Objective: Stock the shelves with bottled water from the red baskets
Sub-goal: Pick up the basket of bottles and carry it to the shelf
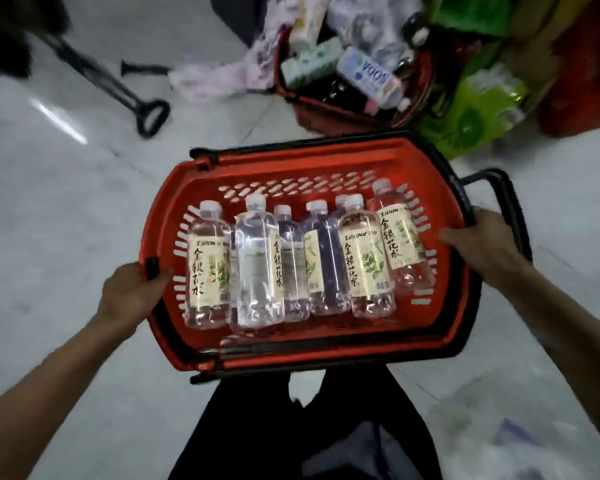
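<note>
**Stocking judged not yet begun: loaded red basket (326, 157) held in both hands.**

The basket is gripped at its side rims by the left hand (132, 292) and the right hand (478, 244), with fingers curled over the edges. The water bottles (257, 265) lie side by side between the hands. No shelf is shown, so all bottles are yet to be shelved. A second red basket (326, 116) of mixed goods stands beyond the hands.

A pale, glossy floor (66, 209) is carrying a far red basket (312, 116) full of mixed goods. Green packs (478, 109) are lying just beside it on the right, crumpled pale wrapping (215, 77) on its left, and a long black handle (149, 117) further left.
</note>
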Demonstrator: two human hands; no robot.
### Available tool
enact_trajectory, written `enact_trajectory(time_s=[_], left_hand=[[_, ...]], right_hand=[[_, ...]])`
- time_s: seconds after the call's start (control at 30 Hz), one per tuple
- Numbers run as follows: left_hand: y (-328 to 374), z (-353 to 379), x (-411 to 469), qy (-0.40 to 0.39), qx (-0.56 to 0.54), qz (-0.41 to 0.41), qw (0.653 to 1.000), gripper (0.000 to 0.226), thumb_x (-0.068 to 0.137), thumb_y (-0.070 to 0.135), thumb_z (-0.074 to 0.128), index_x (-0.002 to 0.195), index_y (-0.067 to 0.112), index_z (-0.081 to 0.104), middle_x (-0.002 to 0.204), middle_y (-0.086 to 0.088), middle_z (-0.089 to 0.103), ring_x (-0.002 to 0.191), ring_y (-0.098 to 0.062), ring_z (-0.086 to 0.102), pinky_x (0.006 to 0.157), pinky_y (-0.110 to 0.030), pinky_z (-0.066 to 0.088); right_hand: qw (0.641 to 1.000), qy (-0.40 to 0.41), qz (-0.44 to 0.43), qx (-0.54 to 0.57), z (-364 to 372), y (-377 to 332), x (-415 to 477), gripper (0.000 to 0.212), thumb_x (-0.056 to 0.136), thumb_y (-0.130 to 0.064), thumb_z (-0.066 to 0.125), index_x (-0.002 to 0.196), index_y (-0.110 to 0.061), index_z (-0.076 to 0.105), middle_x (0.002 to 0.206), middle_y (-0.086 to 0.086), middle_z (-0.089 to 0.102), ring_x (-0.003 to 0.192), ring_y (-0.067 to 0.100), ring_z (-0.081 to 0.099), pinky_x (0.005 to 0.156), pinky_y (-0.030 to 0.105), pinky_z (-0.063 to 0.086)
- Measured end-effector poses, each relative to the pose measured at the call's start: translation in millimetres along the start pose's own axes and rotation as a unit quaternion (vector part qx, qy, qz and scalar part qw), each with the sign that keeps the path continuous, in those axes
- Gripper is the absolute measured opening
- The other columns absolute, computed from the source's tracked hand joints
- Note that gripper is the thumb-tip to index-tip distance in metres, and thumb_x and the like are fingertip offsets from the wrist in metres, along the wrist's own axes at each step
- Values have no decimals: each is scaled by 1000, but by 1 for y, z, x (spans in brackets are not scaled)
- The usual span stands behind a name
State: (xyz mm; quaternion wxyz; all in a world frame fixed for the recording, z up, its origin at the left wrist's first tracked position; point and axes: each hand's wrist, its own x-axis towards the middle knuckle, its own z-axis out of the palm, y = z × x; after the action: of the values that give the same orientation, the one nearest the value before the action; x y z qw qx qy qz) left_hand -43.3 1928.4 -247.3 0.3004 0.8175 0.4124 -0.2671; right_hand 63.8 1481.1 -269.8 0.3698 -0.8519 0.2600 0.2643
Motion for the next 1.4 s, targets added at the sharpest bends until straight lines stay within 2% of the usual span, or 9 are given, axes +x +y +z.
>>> enact_trajectory(time_s=[0.17, 0.27, 0.5, 0.67, 0.73, 0.87, 1.0, 1.17, 1.4], left_hand=[[128, -12, -37, 4, 62, 174, 983, 68, 47, 81, 45, 76, 24, 69, 73, 2, 71, 71, -23, 68, 72, -38, 52], [203, 13, -57, 9, 123, 227, 966, 56, 58, 65, 49, 75, 15, 67, 77, -9, 69, 73, -29, 62, 71, -39, 49], [360, 123, -89, -37, 182, 330, 926, 20, 84, 32, 72, 88, 13, 67, 85, -16, 65, 76, -30, 59, 65, -35, 42], [466, 229, -104, -116, 237, 370, 891, 18, 78, 27, 76, 82, 11, 68, 76, -13, 69, 62, -25, 62, 55, -29, 52], [511, 272, -124, -155, 261, 395, 867, 13, 80, 20, 75, 81, 10, 67, 67, -9, 66, 57, -20, 59, 45, -22, 50], [606, 368, -164, -192, 366, 453, 790, 29, 76, 35, 75, 86, 8, 72, 77, -15, 71, 71, -30, 67, 67, -39, 58], [691, 454, -243, -243, 409, 514, 714, 32, 60, 43, 68, 60, 11, 65, 61, -7, 65, 64, -28, 62, 59, -34, 47], [770, 591, -345, -261, 452, 563, 640, 26, 71, 35, 76, 81, 11, 74, 73, -10, 73, 66, -28, 69, 69, -40, 59], [824, 766, -520, -260, 509, 603, 556, 35, 62, 43, 76, 75, 11, 72, 70, -10, 69, 66, -27, 65, 65, -33, 52]], right_hand=[[985, 93, 43, 136, -68, 66, -36, 33, 62, -25, 77, 94, -16, 73, 82, 0, 76, 76, 22, 72, 78, 45, 59], [963, 157, 72, 206, -101, 108, -48, 24, 67, -19, 78, 90, -14, 73, 84, 7, 75, 75, 23, 70, 71, 35, 56], [905, 269, 183, 273, -194, 207, -51, 63, 43, -49, 67, 94, -12, 74, 83, 6, 74, 79, 25, 70, 74, 37, 58], [852, 326, 257, 318, -251, 262, -67, 18, 67, -27, 77, 81, -21, 68, 85, 5, 74, 77, 26, 71, 79, 43, 59], [823, 345, 298, 338, -267, 280, -75, 15, 71, -20, 77, 82, -23, 68, 86, 5, 74, 76, 25, 71, 79, 44, 59], [751, 394, 368, 380, -288, 308, -95, 20, 72, -10, 73, 90, -19, 72, 84, 2, 75, 75, 23, 72, 80, 46, 60], [673, 433, 415, 433, -315, 337, -103, 24, 68, -14, 73, 92, -21, 74, 83, 0, 76, 75, 23, 73, 78, 43, 60], [573, 480, 444, 495, -356, 391, -103, 24, 75, -5, 71, 93, -21, 72, 79, -3, 72, 71, 18, 70, 65, 27, 53], [504, 479, 491, 524, -433, 518, -88, 23, 73, -14, 74, 96, -16, 75, 83, 4, 75, 74, 23, 71, 74, 37, 59]])
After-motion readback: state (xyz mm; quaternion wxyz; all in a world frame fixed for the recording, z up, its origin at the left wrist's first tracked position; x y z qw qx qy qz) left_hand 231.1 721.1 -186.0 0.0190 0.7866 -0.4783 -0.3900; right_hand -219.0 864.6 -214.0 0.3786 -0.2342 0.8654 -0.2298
